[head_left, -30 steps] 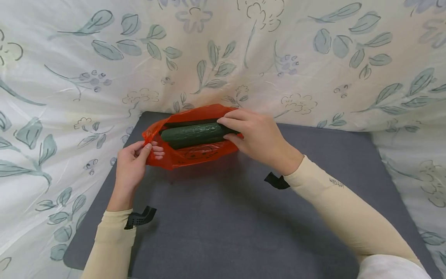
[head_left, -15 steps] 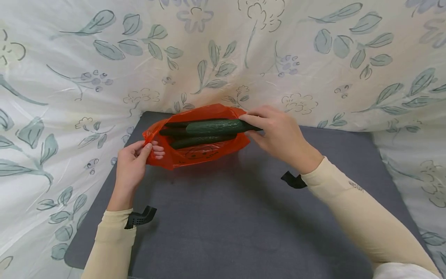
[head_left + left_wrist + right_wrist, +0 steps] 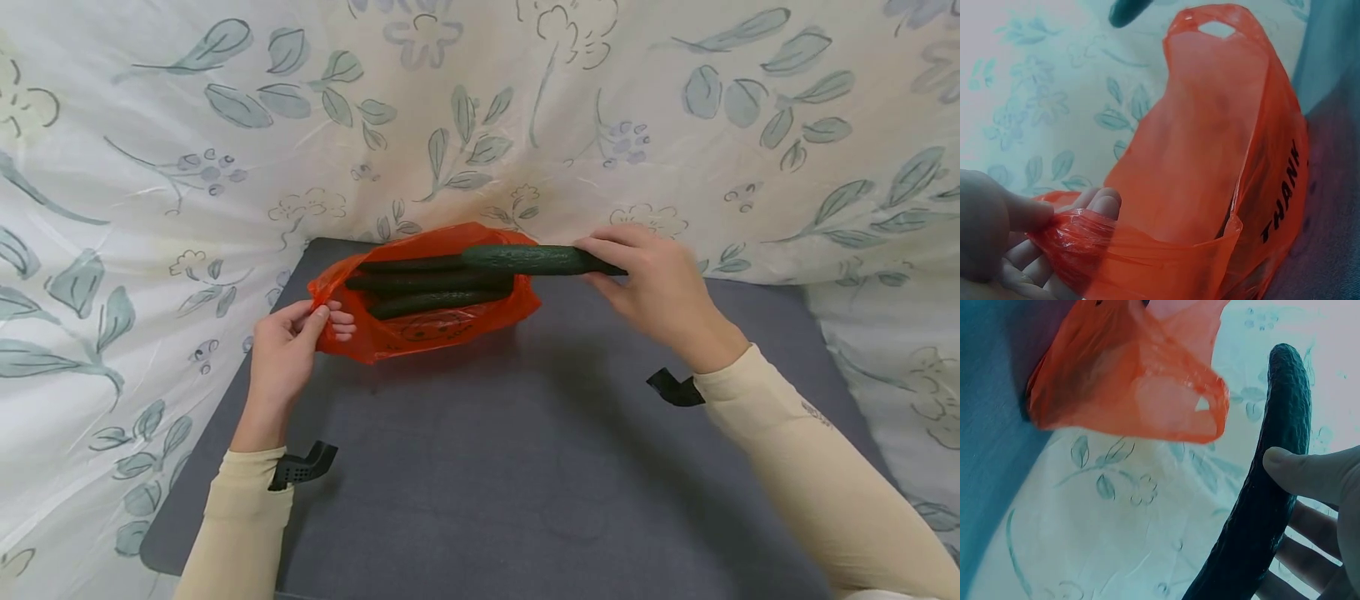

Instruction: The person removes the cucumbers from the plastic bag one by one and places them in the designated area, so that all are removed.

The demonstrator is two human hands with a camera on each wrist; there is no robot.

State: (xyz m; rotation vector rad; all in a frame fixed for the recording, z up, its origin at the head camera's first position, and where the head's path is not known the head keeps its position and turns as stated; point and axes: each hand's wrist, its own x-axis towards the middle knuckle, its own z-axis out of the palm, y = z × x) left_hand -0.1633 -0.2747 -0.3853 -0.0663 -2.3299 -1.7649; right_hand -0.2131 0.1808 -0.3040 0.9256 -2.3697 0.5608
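Note:
My left hand (image 3: 287, 354) pinches the left handle of a red plastic bag (image 3: 351, 340), between thumb and fingers. The bag's mouth gapes upward, and several dark green cucumbers (image 3: 438, 283) lie lengthwise inside. With the right hand (image 3: 667, 292) I grip another cucumber (image 3: 536, 259) near its right end. It is raised above the bag, and its left end overlaps the bag's opening in the head view. In the right wrist view, thumb and fingers wrap this bumpy cucumber (image 3: 1279, 431) beside the bag (image 3: 1122, 394). Only its tip (image 3: 1127, 10) shows in the left wrist view.
A dark grey table (image 3: 480, 467) lies under the bag and the arms. Behind and along both sides hangs a pale curtain (image 3: 420, 108) with leaf and flower prints. Black straps (image 3: 303, 467) stick out at both wrists.
My right hand has drawn the cucumber up and to the right, from inside the bag to above its right end. Other cucumbers beneath have come into view. The left hand has stayed put.

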